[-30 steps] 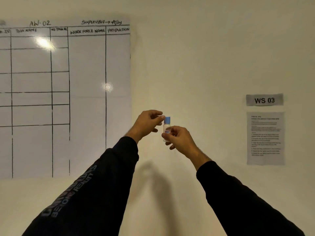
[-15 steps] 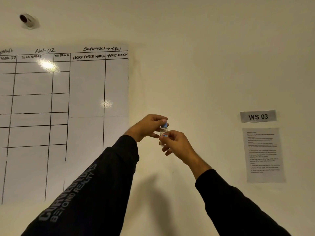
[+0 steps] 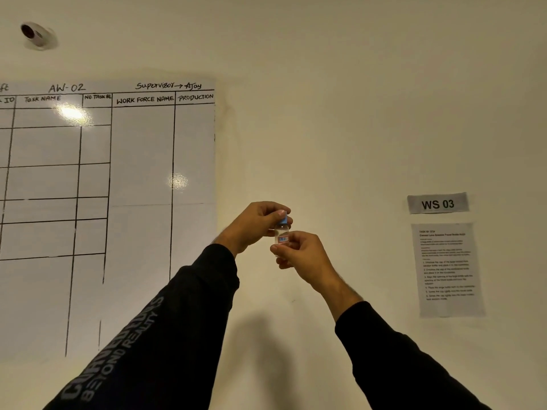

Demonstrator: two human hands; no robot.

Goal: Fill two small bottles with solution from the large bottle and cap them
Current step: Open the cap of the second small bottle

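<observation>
Black sleeves (image 3: 165,335) fill the near field, both arms raised toward the wall. The right hand (image 3: 305,258) pinches the lower body of a small bottle (image 3: 281,233) between thumb and curled fingers, holding it upright in mid-air at the centre of the view. The left hand (image 3: 254,226) closes its fingertips around the blue cap (image 3: 284,219) on the bottle's neck; whether the cap is fully seated cannot be told. The bottle is clear, with a small red-and-blue label; the liquid level inside is too small to read.

Handling, as judged: the bottle is light and rigid, its smooth wall probably slippery if wet, so the grip belongs low on the body, leaving the neck free for the cap. The cap is best taken round its rim with fingertips and turned with modest force, since a small thread is easily crossed. The large bottle and the second small bottle are out of view.

Behind, on the cream wall (image 3: 340,113): a ruled whiteboard (image 3: 88,202) at left, a "WS 03" sign (image 3: 437,203) and a printed instruction sheet (image 3: 447,269) at right, and a small camera (image 3: 37,34) at upper left.
</observation>
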